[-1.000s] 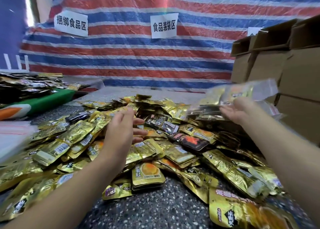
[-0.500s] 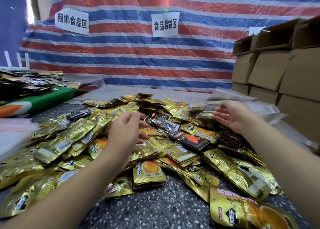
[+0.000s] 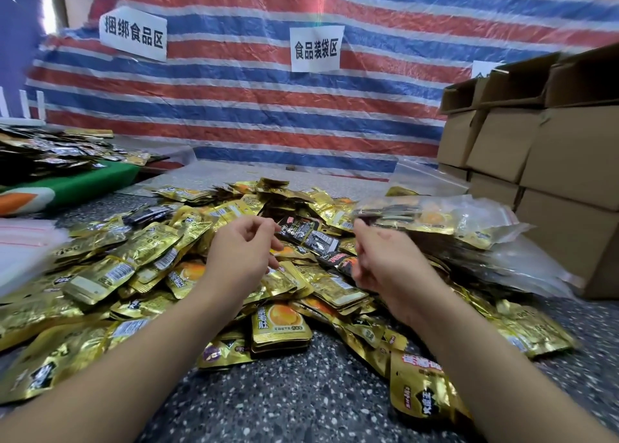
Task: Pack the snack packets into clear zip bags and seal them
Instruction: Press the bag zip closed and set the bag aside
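Snack packets (image 3: 157,268): glossy gold foil, crinkled; few black glossy ones (image 3: 310,236) at heap centre.
Zip bags (image 3: 469,221), right of heap: clear thin plastic, shiny, wrinkled.
Floor (image 3: 301,402) under heap: speckled stone-like surface, smooth.
Boxes (image 3: 549,161), right of heap: brown matt cardboard.
Tarp (image 3: 251,107) behind heap: woven plastic, striped, slight sheen.
Labels (image 3: 316,50) on tarp: white matt paper.

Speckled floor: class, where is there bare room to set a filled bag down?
Bare floor lies between the forearms, near the viewer, and beyond the packet pile toward the tarp. Centre and left are crowded; filled bags and boxes fill the right.
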A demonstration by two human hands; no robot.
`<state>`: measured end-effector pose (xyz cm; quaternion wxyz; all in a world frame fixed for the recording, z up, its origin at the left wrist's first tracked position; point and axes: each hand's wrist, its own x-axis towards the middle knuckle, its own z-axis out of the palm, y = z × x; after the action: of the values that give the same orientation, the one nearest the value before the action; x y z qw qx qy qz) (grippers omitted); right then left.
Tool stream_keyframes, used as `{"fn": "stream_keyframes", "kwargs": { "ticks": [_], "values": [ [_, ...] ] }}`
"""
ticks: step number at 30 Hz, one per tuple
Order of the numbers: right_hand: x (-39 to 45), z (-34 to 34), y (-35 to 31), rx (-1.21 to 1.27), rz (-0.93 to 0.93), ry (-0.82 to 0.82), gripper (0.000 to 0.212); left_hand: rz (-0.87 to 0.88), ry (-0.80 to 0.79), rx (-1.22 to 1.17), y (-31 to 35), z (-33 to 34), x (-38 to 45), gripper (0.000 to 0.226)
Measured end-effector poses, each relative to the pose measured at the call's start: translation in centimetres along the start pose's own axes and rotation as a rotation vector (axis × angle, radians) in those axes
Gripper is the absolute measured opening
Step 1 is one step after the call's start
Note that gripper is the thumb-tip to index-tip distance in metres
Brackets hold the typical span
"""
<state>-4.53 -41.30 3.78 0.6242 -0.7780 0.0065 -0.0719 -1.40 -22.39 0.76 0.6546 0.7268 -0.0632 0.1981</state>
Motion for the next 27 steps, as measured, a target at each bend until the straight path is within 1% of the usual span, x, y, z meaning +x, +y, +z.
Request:
{"fn": "stream_keyframes", "kwargs": {
  "ticks": [3,5,7,9,11,13,16,18,20,23,25,26,27],
  "values": [
    [-0.8,0.9,1.5,-0.015,-0.003,-0.001,0.050,0.047,-0.015,0.078,-0.2,0.0,-0.1,0.031],
    [-0.8,1.3,1.9,-0.027,-0.040,-0.016,0.052,0.078,0.000,0.160,-0.2,-0.3,0.0,0.046],
    [-0.8,1.6,2.0,-0.028,-0.079,-0.018,0.053,0.083,0.002,0.153,-0.2,-0.4,0.0,0.064],
    [-0.9,1.9,2.2,-0.050,-0.114,-0.025,0.056,0.115,0.006,0.160,-0.1,-0.4,-0.1,0.075],
    [-0.9,2.2,2.4,-0.056,-0.136,-0.033,0.055,0.194,0.035,0.270,0.0,-0.6,-0.2,0.071],
    [-1.0,2.7,2.7,-0.065,-0.162,-0.035,0.052,0.245,0.116,0.379,0.3,-1.4,0.5,0.056],
    [-1.2,3.3,2.9,-0.084,-0.216,-0.039,0.048,0.241,0.180,0.513,1.8,-3.4,2.8,0.031],
    [-1.2,3.3,3.0,-0.111,-0.276,-0.050,0.047,0.247,0.211,0.699,2.4,-5.6,4.7,0.020],
    [-1.2,3.3,3.2,-0.121,-0.328,-0.088,0.047,0.199,0.249,0.906,1.9,-9.0,6.2,0.019],
    [-1.2,3.0,3.7,-0.102,-0.370,-0.159,0.045,-0.038,0.318,1.196,0.2,-15.6,7.0,0.030],
    [-1.1,2.8,3.8,-0.085,-0.384,-0.208,0.044,-0.172,0.324,1.263,-1.0,-19.5,6.6,0.035],
    [-1.0,2.7,3.8,-0.063,-0.386,-0.237,0.045,-0.196,0.302,1.232,-1.6,-21.3,6.2,0.038],
    [-0.9,2.6,3.8,-0.029,-0.384,-0.268,0.045,-0.206,0.248,1.153,-2.3,-22.7,6.0,0.042]
  ]
}}
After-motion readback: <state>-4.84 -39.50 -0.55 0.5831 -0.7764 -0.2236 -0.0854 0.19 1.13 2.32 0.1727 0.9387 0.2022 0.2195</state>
